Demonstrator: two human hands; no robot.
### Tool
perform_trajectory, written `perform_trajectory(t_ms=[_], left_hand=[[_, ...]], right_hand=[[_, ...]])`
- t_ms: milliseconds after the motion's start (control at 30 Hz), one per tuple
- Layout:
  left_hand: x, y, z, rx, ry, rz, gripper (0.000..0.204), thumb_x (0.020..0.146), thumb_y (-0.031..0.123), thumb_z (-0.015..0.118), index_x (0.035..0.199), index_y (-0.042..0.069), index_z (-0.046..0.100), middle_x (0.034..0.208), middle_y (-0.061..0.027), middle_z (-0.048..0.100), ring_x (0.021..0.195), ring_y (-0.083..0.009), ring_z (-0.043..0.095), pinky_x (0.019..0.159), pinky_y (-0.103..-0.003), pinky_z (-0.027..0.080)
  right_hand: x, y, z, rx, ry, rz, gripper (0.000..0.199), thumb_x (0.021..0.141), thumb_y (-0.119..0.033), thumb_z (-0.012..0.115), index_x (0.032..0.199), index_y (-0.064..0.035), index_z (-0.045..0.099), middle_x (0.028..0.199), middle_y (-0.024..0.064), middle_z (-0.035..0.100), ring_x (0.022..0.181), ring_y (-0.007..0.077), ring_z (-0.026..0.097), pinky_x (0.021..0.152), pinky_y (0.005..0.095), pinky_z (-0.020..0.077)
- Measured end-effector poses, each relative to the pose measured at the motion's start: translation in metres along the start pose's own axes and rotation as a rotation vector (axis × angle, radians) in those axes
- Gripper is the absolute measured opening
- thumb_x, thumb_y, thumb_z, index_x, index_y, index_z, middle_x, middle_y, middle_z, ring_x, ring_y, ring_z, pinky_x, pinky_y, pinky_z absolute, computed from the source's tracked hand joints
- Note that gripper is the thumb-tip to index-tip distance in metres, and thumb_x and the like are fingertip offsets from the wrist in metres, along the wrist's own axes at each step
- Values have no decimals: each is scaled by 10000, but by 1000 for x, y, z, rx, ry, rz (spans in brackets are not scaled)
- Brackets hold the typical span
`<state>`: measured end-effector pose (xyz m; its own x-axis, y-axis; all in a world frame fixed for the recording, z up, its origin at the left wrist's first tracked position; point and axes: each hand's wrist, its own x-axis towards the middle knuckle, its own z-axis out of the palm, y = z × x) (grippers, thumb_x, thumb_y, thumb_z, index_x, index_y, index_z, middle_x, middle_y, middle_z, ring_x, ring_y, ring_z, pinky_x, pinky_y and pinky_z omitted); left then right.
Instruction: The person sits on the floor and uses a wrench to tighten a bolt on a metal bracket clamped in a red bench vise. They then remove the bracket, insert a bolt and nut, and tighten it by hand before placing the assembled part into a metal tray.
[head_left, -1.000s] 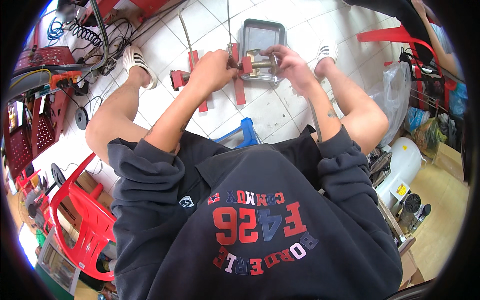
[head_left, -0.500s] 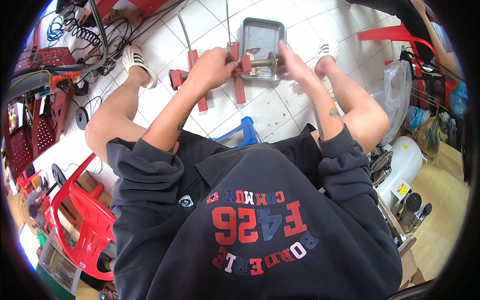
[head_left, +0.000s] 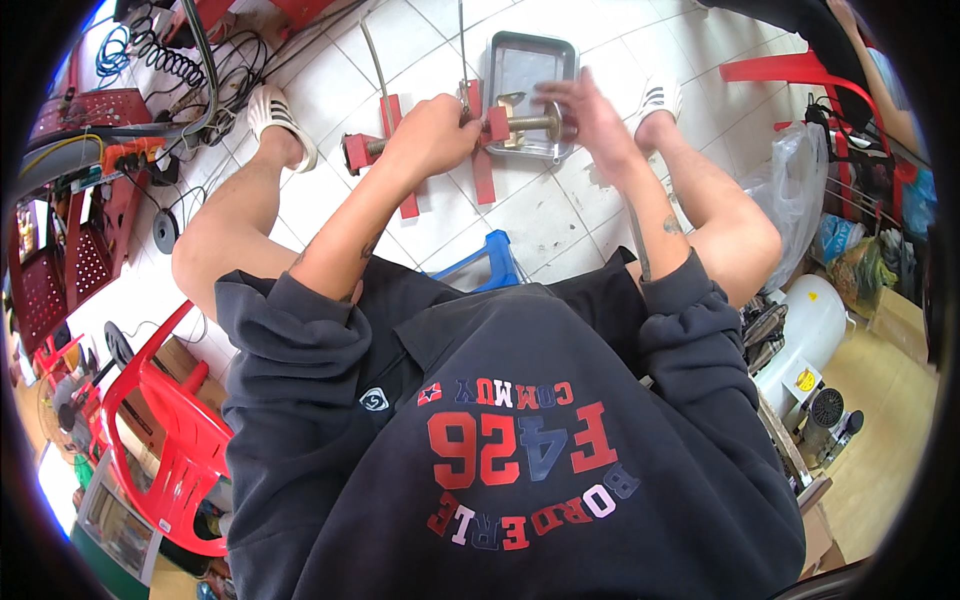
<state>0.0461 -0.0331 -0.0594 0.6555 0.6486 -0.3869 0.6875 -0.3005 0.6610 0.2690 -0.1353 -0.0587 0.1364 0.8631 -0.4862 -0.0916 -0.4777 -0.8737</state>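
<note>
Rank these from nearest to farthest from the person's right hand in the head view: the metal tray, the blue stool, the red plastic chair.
From the right hand:
1. Metal tray, just beyond the hand on the tiled floor.
2. Blue stool, lower, between the knees.
3. Red plastic chair, far off at lower left.

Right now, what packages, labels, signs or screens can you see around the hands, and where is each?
Clear plastic bag: on the floor at the right, crumpled, translucent white.
Yellow round sticker: on the white cylindrical tank at lower right, small, with dark marks.
Printed chest graphic: on the dark sweatshirt, red, white and blue lettering.
No screens or signs show.
</note>
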Motion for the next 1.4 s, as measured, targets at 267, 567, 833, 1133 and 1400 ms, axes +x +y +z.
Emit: perform_trajectory(t_ms=[267,567,833,1133,1400], left_hand=[[2,-2,-2,-48,-24,-26,292,849,175,548,908,-48,726,732,-205,681,686,-307,670,707,-390,524],[-3,2,-6,-142,-53,-36,298,807,161,547,898,-70,712,855,-293,680,857,-414,677,824,-452,524],[3,-4,0,-35,-54,-30,318,819,121,516,989,-59,715,848,-213,719,801,-302,706,796,-377,537],[1,0,-1,-150,-9,-1,300,803,145,543,937,-63,712,818,-247,694,794,-365,681,779,-419,529],[-4,7,-5,-164,25,-22,302,793,155,552,915,-74,706,822,-256,691,825,-380,689,797,-428,528]], right_hand=[[4,7,6,-113,-74,313,776,974,-685,281,1246,-34,605,1205,118,626,1134,172,572,917,357,455],[0,0,9,-107,-35,415,777,941,-725,329,1203,-61,635,1124,65,670,995,157,614,823,370,481],[6,3,-3,222,64,47,687,997,-616,300,1252,-65,620,1201,89,647,1127,196,562,984,327,372],[9,10,-5,-70,16,18,716,1010,-625,279,1266,-41,606,1226,122,632,1164,179,564,876,321,476],[7,3,0,-285,-48,14,389,955,-288,552,1158,33,636,1138,123,654,996,208,638,907,344,507]])
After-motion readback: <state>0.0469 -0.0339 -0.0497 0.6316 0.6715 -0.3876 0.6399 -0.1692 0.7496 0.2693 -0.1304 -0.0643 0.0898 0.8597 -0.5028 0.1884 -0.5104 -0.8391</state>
